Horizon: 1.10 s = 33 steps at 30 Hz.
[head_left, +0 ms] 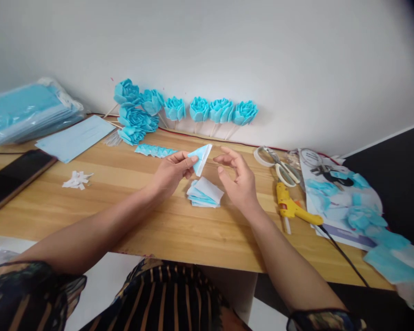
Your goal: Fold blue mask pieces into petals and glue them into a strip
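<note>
Between the thumb and fingers of my left hand point(174, 171) is a folded blue piece point(202, 159) with a white edge, shaped like a triangle. My right hand point(237, 177) is just to its right, fingers curved and apart, touching nothing. Below and between the hands lies a small stack of blue and white pieces point(205, 192) on the wooden table point(193, 234). Behind my left hand a strip of folded blue pieces point(153, 150) lies flat.
Blue flowers point(221, 111) on sticks line the wall. Scissors point(283, 168), a tape roll point(264, 156), a yellow glue gun point(293, 207) and blue scraps point(364, 218) are right. A phone point(15, 177), white scraps point(77, 179), blue sheets point(77, 137) and a plastic pack point(27, 110) are left.
</note>
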Each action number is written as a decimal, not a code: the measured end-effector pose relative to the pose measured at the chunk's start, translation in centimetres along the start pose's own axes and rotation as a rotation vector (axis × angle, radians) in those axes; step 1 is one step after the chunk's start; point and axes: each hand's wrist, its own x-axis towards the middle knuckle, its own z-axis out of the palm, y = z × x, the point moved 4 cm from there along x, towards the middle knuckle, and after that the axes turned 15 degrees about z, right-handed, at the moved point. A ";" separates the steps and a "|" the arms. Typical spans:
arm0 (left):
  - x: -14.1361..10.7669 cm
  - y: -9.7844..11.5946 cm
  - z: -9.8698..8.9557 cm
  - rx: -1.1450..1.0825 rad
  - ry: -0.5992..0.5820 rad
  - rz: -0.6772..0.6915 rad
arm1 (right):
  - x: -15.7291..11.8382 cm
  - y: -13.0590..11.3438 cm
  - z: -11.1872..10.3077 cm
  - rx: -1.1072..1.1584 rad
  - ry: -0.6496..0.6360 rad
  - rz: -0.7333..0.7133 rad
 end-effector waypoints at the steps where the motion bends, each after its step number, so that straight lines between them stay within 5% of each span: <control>1: 0.1 0.0 -0.2 0.011 0.006 0.000 | 0.0 -0.2 -0.3 -0.026 0.034 -0.012; 5: 0.3 0.2 -0.8 0.061 0.060 0.002 | 0.3 -1.8 -3.0 -0.148 0.133 -0.059; 9: 0.4 0.8 -0.7 0.042 0.058 0.001 | -0.1 -2.3 -8.8 -0.421 0.139 -0.113; 12: 0.3 1.0 -0.5 0.018 0.060 0.004 | -1.8 -0.2 -14.0 -0.637 0.152 0.009; 16: -0.1 0.9 -0.1 0.025 0.038 -0.007 | -5.2 5.2 -17.7 -0.945 -0.050 0.221; 21: 0.0 0.4 0.0 0.037 0.039 0.005 | -7.0 9.1 -17.5 -1.011 -0.102 0.157; 25: 0.0 0.2 -0.1 0.042 0.035 0.001 | -6.7 8.3 -16.7 -0.948 -0.059 0.156; 29: 0.0 0.3 0.0 0.048 0.035 -0.012 | -5.6 5.4 -15.3 -0.499 0.050 0.358; 33: 0.1 0.2 0.1 0.027 0.044 -0.026 | -3.5 1.6 -11.0 0.137 -0.140 0.346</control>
